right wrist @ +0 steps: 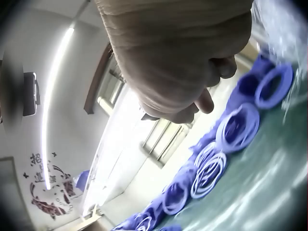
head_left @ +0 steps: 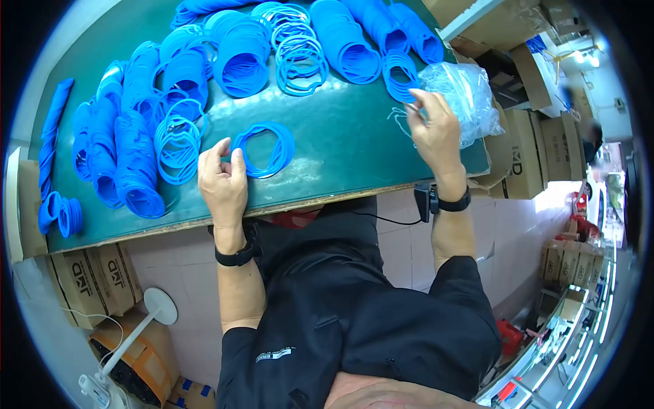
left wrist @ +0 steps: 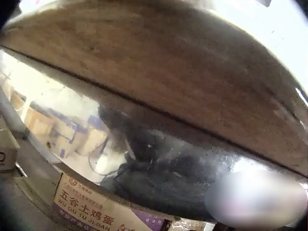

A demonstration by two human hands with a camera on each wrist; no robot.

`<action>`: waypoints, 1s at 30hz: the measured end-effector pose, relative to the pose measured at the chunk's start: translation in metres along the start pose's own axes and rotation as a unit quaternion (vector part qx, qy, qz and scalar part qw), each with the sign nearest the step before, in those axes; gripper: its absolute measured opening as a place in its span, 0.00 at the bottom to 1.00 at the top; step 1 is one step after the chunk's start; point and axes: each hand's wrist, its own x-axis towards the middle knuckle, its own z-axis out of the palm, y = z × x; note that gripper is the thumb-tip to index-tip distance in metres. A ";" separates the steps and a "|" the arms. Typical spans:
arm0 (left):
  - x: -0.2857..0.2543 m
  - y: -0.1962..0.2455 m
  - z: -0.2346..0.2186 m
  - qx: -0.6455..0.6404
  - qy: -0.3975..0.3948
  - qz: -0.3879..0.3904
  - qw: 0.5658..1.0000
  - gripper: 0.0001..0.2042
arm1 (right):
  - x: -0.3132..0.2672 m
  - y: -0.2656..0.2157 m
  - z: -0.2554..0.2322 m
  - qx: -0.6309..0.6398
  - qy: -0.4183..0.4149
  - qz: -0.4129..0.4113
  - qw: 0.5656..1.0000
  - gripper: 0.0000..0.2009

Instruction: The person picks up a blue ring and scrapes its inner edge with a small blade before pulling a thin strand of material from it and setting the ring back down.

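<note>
My left hand (head_left: 223, 180) is at the table's front edge, fingers loosely bent, its thumb close beside a flat bundle of blue rings (head_left: 289, 151). Nothing shows in its grasp, and the left wrist view does not show the hand. My right hand (head_left: 436, 133) is raised at the right end of the table, in front of a clear plastic bag (head_left: 482, 102). Its fingers (right wrist: 206, 102) bend loosely, with no held thing showing. Just beyond its fingertips lies a small coil of blue rings (head_left: 400, 76).
Thick rolls of blue rings (head_left: 242, 65) line the back and left of the green table (head_left: 340, 133). A loose fan of rings (head_left: 178, 146) lies left of the flat bundle. Cardboard boxes (head_left: 524, 153) stand at the right; a white stand (head_left: 160, 305) is below left.
</note>
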 end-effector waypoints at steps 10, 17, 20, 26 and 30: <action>0.001 0.003 -0.001 -0.009 0.022 0.025 0.999 0.09 | 0.085 -0.100 0.173 0.120 -0.077 -0.042 0.989 0.15; 0.002 0.000 -0.002 -0.038 0.022 0.005 0.999 0.08 | 0.108 -0.115 0.199 0.019 -0.187 -0.016 0.982 0.19; 0.002 0.001 -0.003 -0.043 0.020 -0.004 0.999 0.08 | 0.109 -0.116 0.202 0.013 -0.193 -0.009 0.981 0.17; 0.002 0.001 -0.003 -0.049 0.018 -0.007 0.999 0.08 | 0.110 -0.111 0.204 0.043 -0.174 0.003 0.984 0.15; 0.001 0.001 -0.003 -0.048 0.024 -0.005 0.999 0.07 | 0.110 -0.108 0.195 0.116 -0.130 -0.018 0.985 0.14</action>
